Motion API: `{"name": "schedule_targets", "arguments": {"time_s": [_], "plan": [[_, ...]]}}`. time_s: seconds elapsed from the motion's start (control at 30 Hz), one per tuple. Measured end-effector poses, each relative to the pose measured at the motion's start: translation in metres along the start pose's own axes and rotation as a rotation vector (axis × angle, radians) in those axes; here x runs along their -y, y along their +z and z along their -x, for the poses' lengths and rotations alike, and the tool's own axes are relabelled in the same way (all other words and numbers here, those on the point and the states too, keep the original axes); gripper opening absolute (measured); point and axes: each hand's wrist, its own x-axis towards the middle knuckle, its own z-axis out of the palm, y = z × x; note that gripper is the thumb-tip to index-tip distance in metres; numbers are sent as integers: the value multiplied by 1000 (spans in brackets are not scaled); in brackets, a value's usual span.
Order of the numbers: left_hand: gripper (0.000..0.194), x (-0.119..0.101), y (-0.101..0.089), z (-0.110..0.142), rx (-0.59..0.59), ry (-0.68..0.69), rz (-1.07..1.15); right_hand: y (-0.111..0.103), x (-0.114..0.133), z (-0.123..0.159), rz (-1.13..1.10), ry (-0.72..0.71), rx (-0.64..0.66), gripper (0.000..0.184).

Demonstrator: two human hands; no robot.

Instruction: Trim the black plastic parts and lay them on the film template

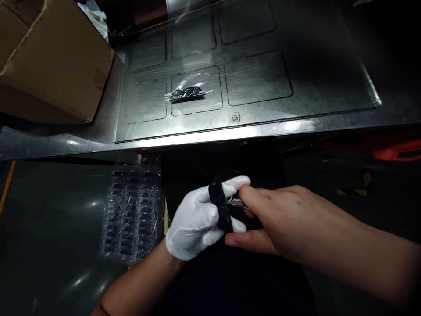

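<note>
My left hand (194, 221), in a white glove, grips a small curved black plastic part (219, 206) between thumb and fingers. The part stands nearly upright, its recessed side partly in view. My bare right hand (263, 210) is closed on a small knife-like tool (237, 203) with a pointed metal tip. That tip reaches the right side of the black part; whether it touches is hard to tell. The tool's handle is hidden in my palm. On the metal table ahead lies a similar black part in a clear plastic bag (188, 93).
The metal table (204, 135) has a glass sheet (315, 83) on top, marked with black outlines. A cardboard box (55, 66) stands at its left end. Below left, a plastic-wrapped tray (130, 215) holds rows of black parts. A red object (394, 150) sits at the right.
</note>
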Motion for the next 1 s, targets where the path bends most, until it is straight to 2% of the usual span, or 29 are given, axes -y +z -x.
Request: {"name": "schedule_targets", "arguments": {"time_s": [0.27,0.47,0.53,0.63,0.7,0.77,0.87,0.93,1.0], "plan": [[60,1,1,1,-67,1,9,1,0,-1,50,-18,-12,56],[60,2,-4,2,-13,-17,-11,8,1,1,55,-13,28,49],[57,4,-5,2,-17,1,-9,7,1,2,-13,0,54,52],[49,7,-4,0,-13,60,21,-5,-4,5,-231,16,88,55],[43,8,-4,-1,-9,103,36,-17,-10,9,-335,19,38,43],[39,8,-4,-2,-13,120,35,-29,-16,13,-278,28,-104,29],[36,8,-4,-2,-27,112,33,-38,-22,14,-51,-3,-283,37],[35,9,-2,-2,-24,97,45,-39,-24,11,18,-89,-305,43],[36,9,0,-1,-15,75,49,-39,-23,7,48,-155,-295,41]]}}
